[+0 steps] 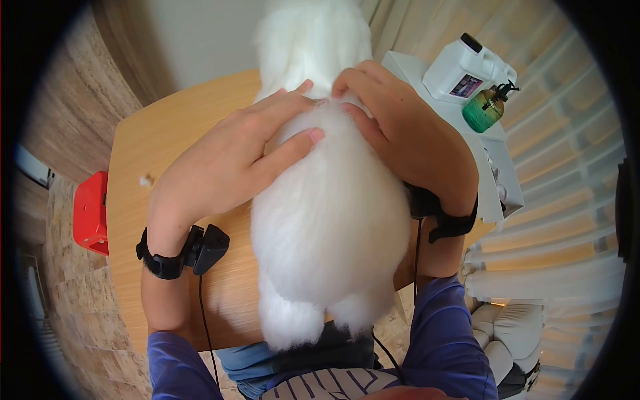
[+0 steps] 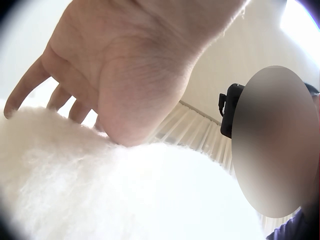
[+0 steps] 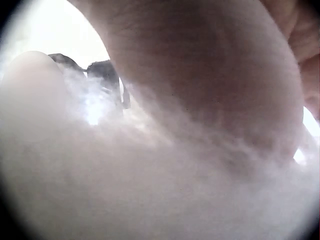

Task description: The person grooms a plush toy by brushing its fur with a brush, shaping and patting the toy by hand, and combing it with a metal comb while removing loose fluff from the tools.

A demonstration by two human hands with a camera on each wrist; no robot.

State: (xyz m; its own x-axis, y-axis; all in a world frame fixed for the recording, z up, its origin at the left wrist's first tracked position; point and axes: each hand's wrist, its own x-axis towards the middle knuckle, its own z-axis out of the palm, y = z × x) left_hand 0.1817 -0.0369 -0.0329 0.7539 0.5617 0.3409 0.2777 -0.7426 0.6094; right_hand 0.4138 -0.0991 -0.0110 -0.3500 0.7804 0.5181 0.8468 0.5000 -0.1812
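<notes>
A fluffy white dog-shaped body (image 1: 333,213), its long coat fanned out, stands on a wooden table (image 1: 173,120) with its rump toward the person. My left hand (image 1: 233,147) rests on the upper back from the left, thumb spread away from the fingers. From the right, my right hand (image 1: 400,117) touches the coat near the neck with bent fingers, its thumb apart from the index finger. Between the two hands the hair shows a small greyish parting. In the left wrist view, the left palm (image 2: 125,65) arches over the fur, fingertips down in it. Fur hides the right fingertips in the right wrist view.
A white jug (image 1: 457,70) and a green pump bottle (image 1: 483,110) stand on a white unit at the right. A red stool (image 1: 91,213) is beside the table's left edge. A small tuft (image 1: 146,181) lies on the tabletop. Cables hang from both wrist cameras.
</notes>
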